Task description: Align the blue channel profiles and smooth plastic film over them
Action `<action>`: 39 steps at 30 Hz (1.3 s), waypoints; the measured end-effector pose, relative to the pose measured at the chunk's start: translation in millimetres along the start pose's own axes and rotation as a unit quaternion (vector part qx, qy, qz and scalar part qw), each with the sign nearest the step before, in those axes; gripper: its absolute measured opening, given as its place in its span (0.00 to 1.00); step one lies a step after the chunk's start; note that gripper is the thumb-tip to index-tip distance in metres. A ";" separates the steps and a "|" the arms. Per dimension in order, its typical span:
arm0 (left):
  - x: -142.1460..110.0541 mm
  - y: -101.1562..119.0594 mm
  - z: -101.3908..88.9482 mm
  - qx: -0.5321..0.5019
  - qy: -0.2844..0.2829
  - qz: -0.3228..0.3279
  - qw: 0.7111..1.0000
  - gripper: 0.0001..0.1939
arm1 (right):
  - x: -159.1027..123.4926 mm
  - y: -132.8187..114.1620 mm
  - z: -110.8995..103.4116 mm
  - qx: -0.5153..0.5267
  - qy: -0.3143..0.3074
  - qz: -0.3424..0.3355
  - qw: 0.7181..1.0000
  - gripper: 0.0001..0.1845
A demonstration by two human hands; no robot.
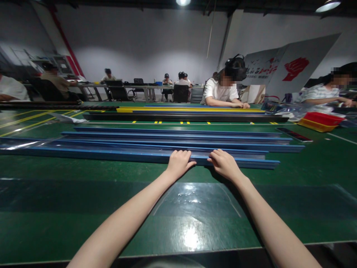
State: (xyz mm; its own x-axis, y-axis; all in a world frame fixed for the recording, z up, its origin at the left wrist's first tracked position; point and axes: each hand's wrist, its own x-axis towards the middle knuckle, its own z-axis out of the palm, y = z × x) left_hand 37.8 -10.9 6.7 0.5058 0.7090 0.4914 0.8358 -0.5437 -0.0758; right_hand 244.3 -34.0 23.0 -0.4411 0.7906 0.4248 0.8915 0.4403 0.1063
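A long blue channel strip (134, 153) with raised edges and a clear-looking inner surface lies across the green table. My left hand (179, 162) is closed over its near edge, fingers bent into the channel and thumb pointing right along the front. A short gap to the right, my right hand (224, 163) grips the same edge with curled fingers; its fingertips are partly hidden. More blue strips (195, 138) of the same kind lie just behind. Nearer to me, a sheet of clear plastic film (192, 197) lies flat under my forearms.
Yellow strips (189, 109) and a black strip (184, 118) lie farther back. A phone (295, 134) lies at right, near red and yellow trays (320, 121). A co-worker (224, 83) leans over the far side; another person (331, 87) works at far right.
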 end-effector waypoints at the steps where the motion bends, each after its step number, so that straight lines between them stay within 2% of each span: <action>1: -0.3 0.0 0.7 0.001 0.002 0.003 1.000 0.19 | -0.2 0.0 -0.2 0.001 -0.002 0.002 1.000 0.15; 16: -1.5 0.4 2.2 0.006 0.002 0.020 1.000 0.17 | -1.3 1.1 0.2 -0.010 -0.077 0.040 0.996 0.18; 29: -1.0 -1.2 1.2 -0.002 -0.022 0.019 1.000 0.19 | -1.7 -0.3 2.2 -0.016 -0.060 0.027 0.998 0.18; 34: 1.4 -4.8 -3.4 -0.012 -0.051 0.025 0.998 0.19 | -0.3 -5.9 3.8 -0.005 -0.031 -0.004 1.000 0.14; 39: 6.0 -11.9 -11.1 -0.039 -0.094 0.037 0.994 0.15 | 0.5 -10.3 4.0 0.007 -0.032 -0.015 0.999 0.13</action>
State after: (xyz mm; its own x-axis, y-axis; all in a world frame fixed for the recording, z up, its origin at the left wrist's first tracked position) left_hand 28.5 -5.1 20.2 0.6026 0.7332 0.3151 0.7794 -0.6256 -0.0348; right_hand 234.5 -36.5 18.5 -0.4733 0.8022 0.3640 0.8767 0.4693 0.1058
